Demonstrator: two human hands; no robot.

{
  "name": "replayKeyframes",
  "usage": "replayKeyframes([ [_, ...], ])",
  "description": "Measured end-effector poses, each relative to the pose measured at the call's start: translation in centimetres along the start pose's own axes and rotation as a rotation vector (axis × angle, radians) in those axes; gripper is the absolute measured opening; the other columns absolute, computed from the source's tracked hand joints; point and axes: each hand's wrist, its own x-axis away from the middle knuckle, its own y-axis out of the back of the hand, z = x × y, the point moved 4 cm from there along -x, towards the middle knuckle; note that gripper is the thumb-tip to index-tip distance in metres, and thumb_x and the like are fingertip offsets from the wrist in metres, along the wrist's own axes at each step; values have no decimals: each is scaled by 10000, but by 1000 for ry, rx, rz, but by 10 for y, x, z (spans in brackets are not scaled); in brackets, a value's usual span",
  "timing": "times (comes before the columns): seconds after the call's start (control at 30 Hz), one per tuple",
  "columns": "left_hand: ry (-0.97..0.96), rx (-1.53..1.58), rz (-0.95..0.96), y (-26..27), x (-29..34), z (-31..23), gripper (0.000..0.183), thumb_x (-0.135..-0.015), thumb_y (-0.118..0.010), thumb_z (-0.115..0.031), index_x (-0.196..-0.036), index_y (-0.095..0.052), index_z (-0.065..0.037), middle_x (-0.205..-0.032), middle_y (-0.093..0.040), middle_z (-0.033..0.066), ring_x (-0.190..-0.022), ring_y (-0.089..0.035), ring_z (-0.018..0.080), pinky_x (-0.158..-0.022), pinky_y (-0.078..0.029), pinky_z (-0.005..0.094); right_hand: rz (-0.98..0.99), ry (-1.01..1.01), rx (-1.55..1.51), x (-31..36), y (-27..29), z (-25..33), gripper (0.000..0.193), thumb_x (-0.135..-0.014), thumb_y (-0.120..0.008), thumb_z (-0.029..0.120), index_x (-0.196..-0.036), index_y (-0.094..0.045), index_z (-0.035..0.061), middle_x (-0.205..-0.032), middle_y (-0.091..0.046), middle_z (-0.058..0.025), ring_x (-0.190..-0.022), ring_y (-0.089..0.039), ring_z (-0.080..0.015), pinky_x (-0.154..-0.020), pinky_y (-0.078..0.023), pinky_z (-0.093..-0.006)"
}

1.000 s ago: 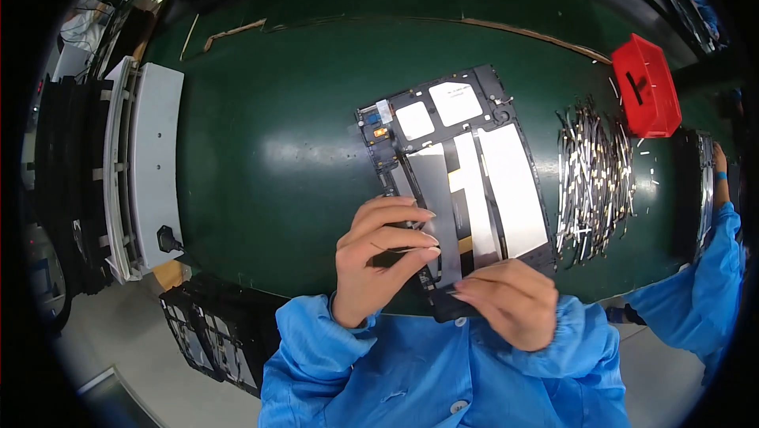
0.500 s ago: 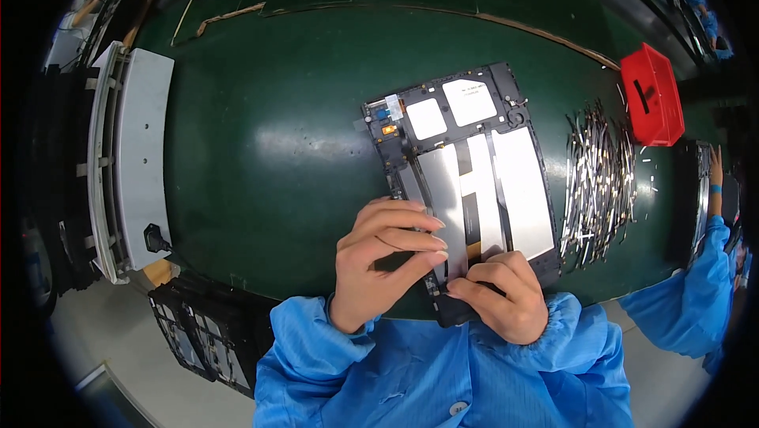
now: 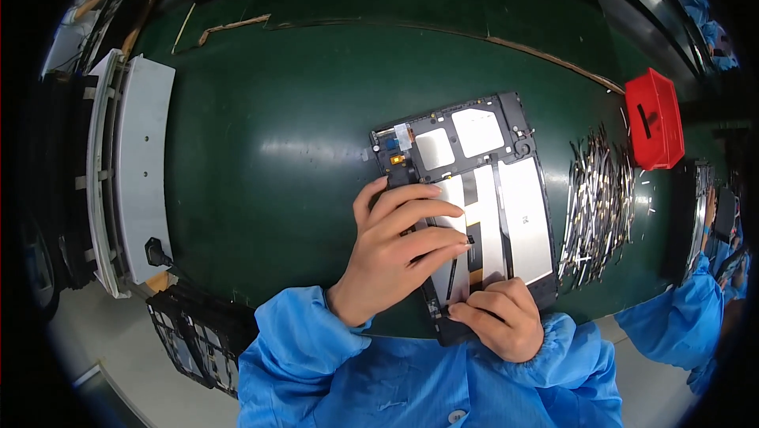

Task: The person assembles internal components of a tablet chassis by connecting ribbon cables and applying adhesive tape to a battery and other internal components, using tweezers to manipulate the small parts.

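An opened tablet (image 3: 525,226) with a black frame and silver battery panels lies tilted on the green bench before me. My left hand (image 3: 399,242) reaches over its left side, thumb and forefinger closed together above the silver panels. A tiny dark piece shows at those fingertips, too small to name. My right hand (image 3: 502,317) rests on the tablet's near end, its thumb and finger pinched at the lower left corner; what is between them is hidden. A thin black strip (image 3: 452,276) runs along the panel between the two hands.
To the right lies a pile of thin silver-and-black strips (image 3: 597,214), with a red bin (image 3: 655,119) behind it. A white box-like fixture (image 3: 146,167) stands at the left, a black plug (image 3: 156,251) beside it. More tablet frames (image 3: 194,337) stand lower left. A co-worker's blue sleeve (image 3: 672,309) is at right.
My left hand has moved right and further over the panels, its fingers spreading more at the back. My right hand stays at the same corner. The whole view has shifted slightly.
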Motion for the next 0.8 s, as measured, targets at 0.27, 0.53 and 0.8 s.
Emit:
replayKeyframes([
  [0.27,12,20,43,0,-1,4,52,-717,-739,-205,-739,-707,-171,-995,-647,-66,-1088,-516,139,-1035,-200,398,18,-7,-7,-2,1,-1,298,-620,-645,128,-909,-678,68,-902,-578,-17,-807,-542,-174,-646,-439,-285],
  [0.53,24,-17,25,1,-3,0,83,-646,-779,-161,-691,-710,-152,-969,-665,-41,-1054,-544,170,-1014,-246,386,23,-1,2,-1,1,-1,249,-646,-655,126,-887,-683,71,-1037,-609,-15,-808,-528,-164,-628,-432,-277],
  [0.8,39,-91,97,6,8,-1,248,-757,-720,-324,-977,-691,-212,-1159,-593,67,-1184,-457,260,-1034,-211,433,35,-2,37,-2,4,2,174,-706,-659,115,-873,-678,71,-1167,-611,5,-808,-517,-150,-617,-421,-261],
])
